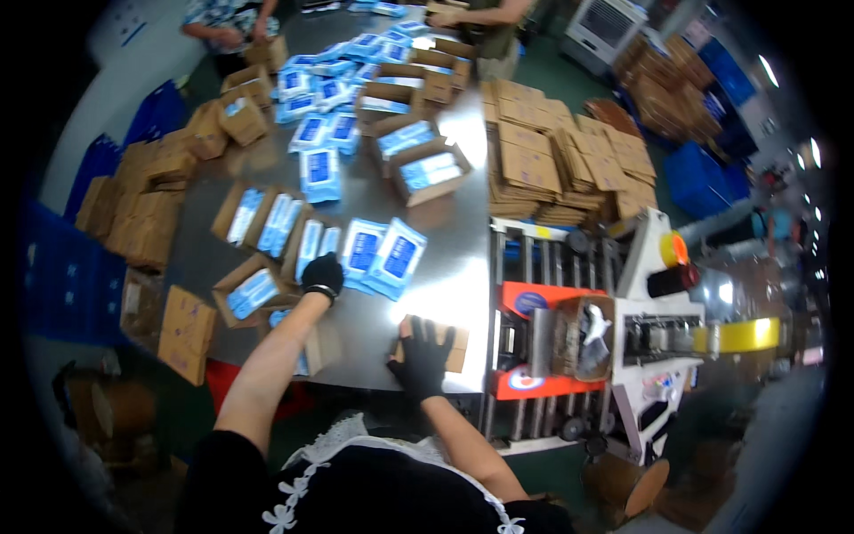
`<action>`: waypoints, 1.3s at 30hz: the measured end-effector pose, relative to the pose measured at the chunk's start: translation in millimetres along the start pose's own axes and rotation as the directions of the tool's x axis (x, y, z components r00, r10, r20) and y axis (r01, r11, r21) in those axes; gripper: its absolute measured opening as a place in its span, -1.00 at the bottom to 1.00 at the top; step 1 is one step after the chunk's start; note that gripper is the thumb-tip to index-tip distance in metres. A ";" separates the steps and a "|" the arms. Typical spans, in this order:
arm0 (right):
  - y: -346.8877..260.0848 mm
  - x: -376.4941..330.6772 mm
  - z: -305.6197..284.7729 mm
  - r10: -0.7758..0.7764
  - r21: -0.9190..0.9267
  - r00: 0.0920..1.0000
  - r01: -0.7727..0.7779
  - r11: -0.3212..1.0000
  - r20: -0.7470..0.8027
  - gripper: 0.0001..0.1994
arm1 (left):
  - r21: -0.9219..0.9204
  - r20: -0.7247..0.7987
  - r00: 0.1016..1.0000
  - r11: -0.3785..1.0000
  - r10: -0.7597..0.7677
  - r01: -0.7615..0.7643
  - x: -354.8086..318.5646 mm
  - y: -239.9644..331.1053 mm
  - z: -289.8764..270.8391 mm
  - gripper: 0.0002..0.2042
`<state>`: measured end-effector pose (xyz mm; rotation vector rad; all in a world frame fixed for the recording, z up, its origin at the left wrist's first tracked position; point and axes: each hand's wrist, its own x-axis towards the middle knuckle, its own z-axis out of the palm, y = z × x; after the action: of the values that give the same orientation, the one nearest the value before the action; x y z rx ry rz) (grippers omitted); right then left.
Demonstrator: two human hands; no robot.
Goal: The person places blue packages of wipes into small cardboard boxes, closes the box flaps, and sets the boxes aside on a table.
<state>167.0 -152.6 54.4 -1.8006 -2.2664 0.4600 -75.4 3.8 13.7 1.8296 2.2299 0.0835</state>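
Observation:
My left hand (323,276), in a black glove, reaches to the near end of an open carton (291,258) holding upright blue-and-white wipe packs (310,240). Its fingertips are hard to make out, so I cannot tell whether they grip a pack. Fingers spread, my right hand (422,358), also gloved in black, rests on a small closed carton (458,349) near the table's front edge. Two loose wipe packs (396,256) lie overlapping just beyond and between my hands. Other open cartons with packs (252,294) stand by my left forearm.
A pile of wipe packs (342,71) and filled cartons (431,169) cover the far metal table (356,191). Flattened cartons (529,165) are stacked at the right, behind a roller carton-sealing machine (551,338). Two people (227,36) work at the far end. Blue crates (71,276) stand left.

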 end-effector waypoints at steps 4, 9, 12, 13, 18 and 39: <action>25.5 -16.7 4.3 -0.043 0.023 0.998 0.044 0.999 -0.035 -0.18 | 0.049 0.143 0.980 0.988 0.137 -0.145 -15.1 35.0 10.0 -0.76; 62.5 -25.3 -15.3 -0.098 -0.001 0.995 0.098 0.995 -0.003 -0.18 | -0.062 0.362 0.880 0.950 0.307 -0.306 -24.9 79.5 22.8 -0.77; 76.5 -20.5 -28.9 -0.146 0.003 0.989 0.146 0.989 0.023 -0.18 | -0.807 0.417 0.908 0.440 -0.047 0.394 -4.8 53.2 75.3 -0.73; 87.7 -19.8 -23.6 -0.165 -0.011 0.986 0.165 0.986 -0.030 -0.18 | -0.863 0.503 0.858 0.006 -0.108 0.506 -0.4 50.9 81.1 -0.71; 150.8 -29.5 -30.3 -0.098 -0.080 0.989 0.089 0.993 -0.110 -0.20 | -0.952 0.294 0.955 -0.075 0.037 0.296 -57.1 85.1 -7.8 -0.77; 40.9 19.2 14.3 0.309 0.342 0.950 -0.273 0.899 -0.055 -0.76 | -0.550 -0.020 0.981 0.817 0.194 -0.173 -148.8 27.9 -5.8 -0.68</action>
<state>194.6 -127.2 25.5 -1.9335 -1.7267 0.7273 -23.8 -134.3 48.7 1.6797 1.7378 0.6532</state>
